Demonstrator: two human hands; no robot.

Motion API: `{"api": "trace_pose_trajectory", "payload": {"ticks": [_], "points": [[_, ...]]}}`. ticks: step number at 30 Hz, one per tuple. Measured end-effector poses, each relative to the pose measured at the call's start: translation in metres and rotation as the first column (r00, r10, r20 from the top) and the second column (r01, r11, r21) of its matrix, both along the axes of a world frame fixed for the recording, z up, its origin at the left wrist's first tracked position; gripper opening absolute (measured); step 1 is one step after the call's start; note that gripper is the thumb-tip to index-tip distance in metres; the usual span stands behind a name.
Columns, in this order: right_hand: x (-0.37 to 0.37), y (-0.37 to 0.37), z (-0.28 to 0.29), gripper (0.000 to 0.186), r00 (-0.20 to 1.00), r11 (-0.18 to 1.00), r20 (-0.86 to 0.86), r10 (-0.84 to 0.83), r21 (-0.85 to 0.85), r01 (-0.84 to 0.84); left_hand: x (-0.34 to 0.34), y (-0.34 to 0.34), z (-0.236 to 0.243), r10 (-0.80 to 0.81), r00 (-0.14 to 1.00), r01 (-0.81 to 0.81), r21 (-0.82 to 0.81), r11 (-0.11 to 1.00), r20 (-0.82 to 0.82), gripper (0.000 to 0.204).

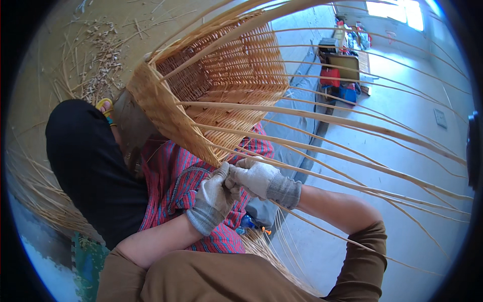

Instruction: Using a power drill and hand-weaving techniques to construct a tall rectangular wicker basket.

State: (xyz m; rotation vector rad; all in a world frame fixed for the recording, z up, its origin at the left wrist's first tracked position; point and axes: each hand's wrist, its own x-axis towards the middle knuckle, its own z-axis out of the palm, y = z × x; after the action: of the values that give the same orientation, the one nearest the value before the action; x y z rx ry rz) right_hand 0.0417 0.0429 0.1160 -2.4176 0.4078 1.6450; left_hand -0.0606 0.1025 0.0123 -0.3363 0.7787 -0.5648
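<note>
A half-woven, box-shaped wicker basket [241, 60] lies tilted over my lap, long pale rods [322, 116] fanning from it to the right. At its lowest corner, my left hand [214, 194] in a white knit glove is closed, thumb against the woven edge. My right hand [254, 178], also gloved, is closed right beside it, fingers meeting those of the left; what exactly both pinch is hidden. A striped red cloth [166, 166] covers my lap beneath them.
Wicker offcuts [100, 60] litter the floor at upper left. A bundle of rods [266, 251] lies low behind my arms. A grey covered ledge [302, 105] runs along the right, with a red container [329, 75], a blue one [347, 95] and assorted items at its far end.
</note>
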Motion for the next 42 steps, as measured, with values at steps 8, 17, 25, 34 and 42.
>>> {"api": "trace_pose_trajectory", "payload": {"ticks": [8,17,25,34,42], "points": [[0.001,-0.029,-0.005,0.026,0.990,0.951,-0.027,-0.135,0.277,0.138,-0.003,0.001,-0.013,0.114,0.977,-0.105,-0.057,0.993,0.179,0.030],[-0.010,-0.086,-0.055,0.026,0.283,0.823,0.954,-0.102,0.241,-0.514,0.001,0.063,-0.017,0.371,0.851,-0.376,-0.061,0.925,0.371,0.024],[-0.032,-0.014,-0.094,0.040,0.228,0.560,0.957,-0.177,0.289,-0.777,-0.010,0.133,-0.013,0.286,0.768,-0.638,0.645,0.421,0.572,0.021],[-0.056,-0.005,-0.117,0.039,0.507,0.599,0.806,-0.306,0.577,-0.556,-0.034,0.108,-0.018,-0.467,0.884,-0.443,0.305,-0.843,-0.006,0.064],[-0.064,0.014,-0.116,0.029,0.461,0.541,0.813,-0.355,0.581,-0.608,-0.010,0.103,-0.035,-0.381,0.811,-0.371,0.114,-0.922,-0.444,0.082]]}}
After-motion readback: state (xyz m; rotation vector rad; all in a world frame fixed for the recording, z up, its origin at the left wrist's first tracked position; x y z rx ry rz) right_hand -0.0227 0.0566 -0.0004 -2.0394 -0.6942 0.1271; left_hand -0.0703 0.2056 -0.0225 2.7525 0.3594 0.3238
